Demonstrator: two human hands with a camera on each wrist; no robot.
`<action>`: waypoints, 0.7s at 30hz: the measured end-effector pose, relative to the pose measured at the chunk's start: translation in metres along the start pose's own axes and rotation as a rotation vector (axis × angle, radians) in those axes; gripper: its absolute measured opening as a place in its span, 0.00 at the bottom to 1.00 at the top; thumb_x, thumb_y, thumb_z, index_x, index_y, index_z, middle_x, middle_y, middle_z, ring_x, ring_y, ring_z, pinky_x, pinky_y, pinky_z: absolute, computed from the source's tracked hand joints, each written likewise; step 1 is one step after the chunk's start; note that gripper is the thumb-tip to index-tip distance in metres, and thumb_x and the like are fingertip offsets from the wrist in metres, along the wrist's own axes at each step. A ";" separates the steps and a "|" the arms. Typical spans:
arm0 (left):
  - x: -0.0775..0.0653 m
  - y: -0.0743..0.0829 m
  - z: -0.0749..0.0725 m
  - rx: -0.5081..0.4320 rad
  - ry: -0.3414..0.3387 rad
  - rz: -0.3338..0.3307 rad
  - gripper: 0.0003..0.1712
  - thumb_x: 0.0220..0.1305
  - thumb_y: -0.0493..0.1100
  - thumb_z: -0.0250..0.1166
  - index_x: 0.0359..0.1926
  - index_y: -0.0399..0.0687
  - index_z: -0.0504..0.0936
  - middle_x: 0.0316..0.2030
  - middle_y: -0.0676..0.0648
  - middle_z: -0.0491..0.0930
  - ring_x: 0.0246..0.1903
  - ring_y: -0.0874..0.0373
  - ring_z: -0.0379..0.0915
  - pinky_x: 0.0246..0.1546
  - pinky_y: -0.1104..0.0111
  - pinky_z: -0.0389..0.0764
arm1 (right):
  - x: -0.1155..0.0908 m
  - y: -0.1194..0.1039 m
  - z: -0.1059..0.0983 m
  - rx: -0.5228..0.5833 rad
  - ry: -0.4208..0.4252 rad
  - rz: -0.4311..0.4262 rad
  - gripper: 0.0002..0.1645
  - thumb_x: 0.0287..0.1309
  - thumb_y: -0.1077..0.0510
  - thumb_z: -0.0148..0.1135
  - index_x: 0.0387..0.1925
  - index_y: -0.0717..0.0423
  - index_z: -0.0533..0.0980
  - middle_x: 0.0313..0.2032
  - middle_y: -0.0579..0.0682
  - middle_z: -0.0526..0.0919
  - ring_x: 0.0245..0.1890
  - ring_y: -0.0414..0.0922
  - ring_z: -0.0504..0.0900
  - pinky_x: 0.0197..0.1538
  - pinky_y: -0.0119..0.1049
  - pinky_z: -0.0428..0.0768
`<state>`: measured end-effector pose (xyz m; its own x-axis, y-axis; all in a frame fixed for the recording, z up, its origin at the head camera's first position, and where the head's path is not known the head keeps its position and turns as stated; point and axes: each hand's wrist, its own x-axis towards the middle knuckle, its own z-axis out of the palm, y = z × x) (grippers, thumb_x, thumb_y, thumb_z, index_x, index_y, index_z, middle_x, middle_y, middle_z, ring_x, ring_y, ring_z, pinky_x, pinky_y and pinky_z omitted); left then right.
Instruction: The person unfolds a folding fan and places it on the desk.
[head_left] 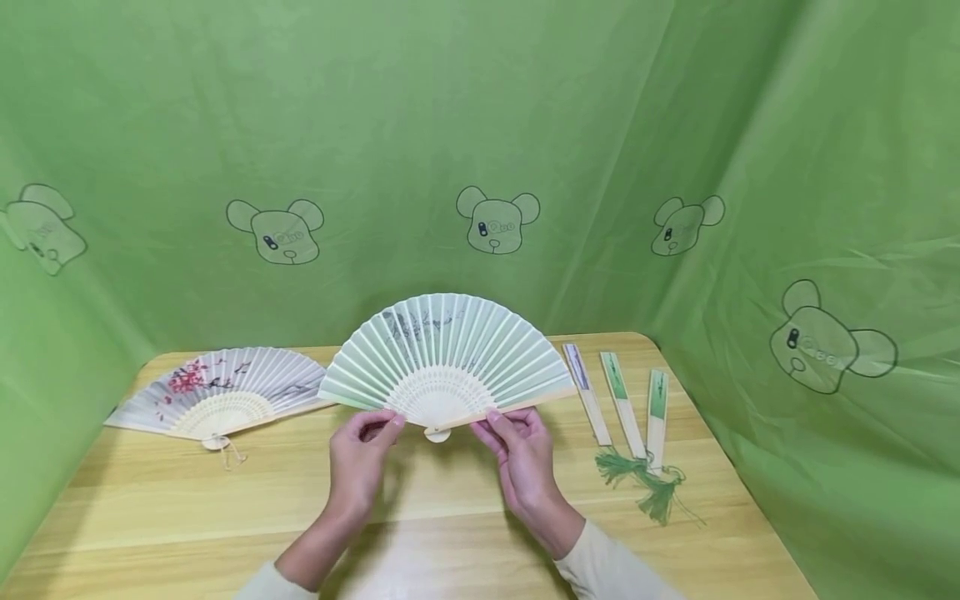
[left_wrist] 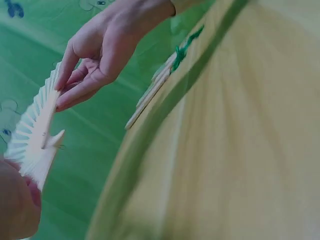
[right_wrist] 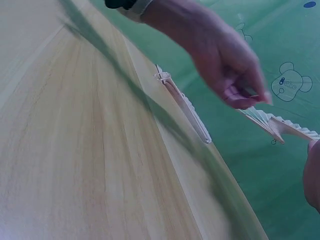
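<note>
Pose: raised, side by side | left hand (head_left: 356,467), right hand (head_left: 527,469): each pinching spread green fan's (head_left: 450,346) lower edge

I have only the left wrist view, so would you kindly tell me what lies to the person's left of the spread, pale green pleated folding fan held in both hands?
Observer: A spread, pale grey folding fan with pink blossoms lies there on the light wood-grain table.
Operator: Thank you; how many closed folding fans with pale wooden slats lie on the person's right, as they overlap in my view?
Observer: Three, set out side by side in the head view.
Operator: And is anything printed on the pale green pleated folding fan?
Observer: Yes, a dark grey print shows towards the upper left of its face in the head view.
</note>
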<state>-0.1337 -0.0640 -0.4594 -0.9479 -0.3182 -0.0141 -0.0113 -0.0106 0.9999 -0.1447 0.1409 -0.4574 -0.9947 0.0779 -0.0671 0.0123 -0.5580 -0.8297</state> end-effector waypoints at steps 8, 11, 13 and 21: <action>0.002 0.012 0.009 0.475 -0.155 0.768 0.10 0.56 0.35 0.73 0.41 0.44 0.89 0.40 0.46 0.89 0.41 0.57 0.87 0.47 0.70 0.89 | -0.002 0.000 0.003 -0.014 -0.002 -0.025 0.15 0.59 0.70 0.62 0.42 0.63 0.65 0.38 0.52 0.84 0.41 0.47 0.88 0.56 0.42 0.87; 0.002 0.014 0.013 0.600 -0.201 0.998 0.14 0.53 0.33 0.71 0.43 0.39 0.87 0.44 0.42 0.88 0.46 0.52 0.86 0.52 0.69 0.87 | -0.003 0.001 0.004 -0.011 0.000 -0.029 0.15 0.59 0.71 0.61 0.42 0.63 0.64 0.38 0.52 0.84 0.42 0.48 0.88 0.57 0.43 0.87; 0.002 0.015 0.016 0.678 -0.223 1.109 0.16 0.51 0.33 0.71 0.44 0.38 0.87 0.46 0.41 0.87 0.48 0.51 0.85 0.54 0.69 0.86 | -0.003 0.001 0.004 -0.006 0.002 -0.029 0.14 0.59 0.71 0.61 0.41 0.63 0.64 0.38 0.53 0.84 0.43 0.48 0.88 0.57 0.43 0.86; -0.002 0.014 0.027 0.916 -0.202 1.308 0.22 0.49 0.36 0.74 0.48 0.37 0.85 0.49 0.40 0.86 0.50 0.47 0.84 0.55 0.65 0.86 | -0.006 0.002 0.007 -0.004 0.007 -0.030 0.15 0.58 0.71 0.62 0.41 0.62 0.65 0.39 0.53 0.84 0.44 0.48 0.88 0.57 0.42 0.86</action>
<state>-0.1404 -0.0382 -0.4456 -0.4832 0.4718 0.7375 0.6928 0.7210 -0.0073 -0.1391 0.1337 -0.4545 -0.9939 0.1000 -0.0461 -0.0169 -0.5519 -0.8337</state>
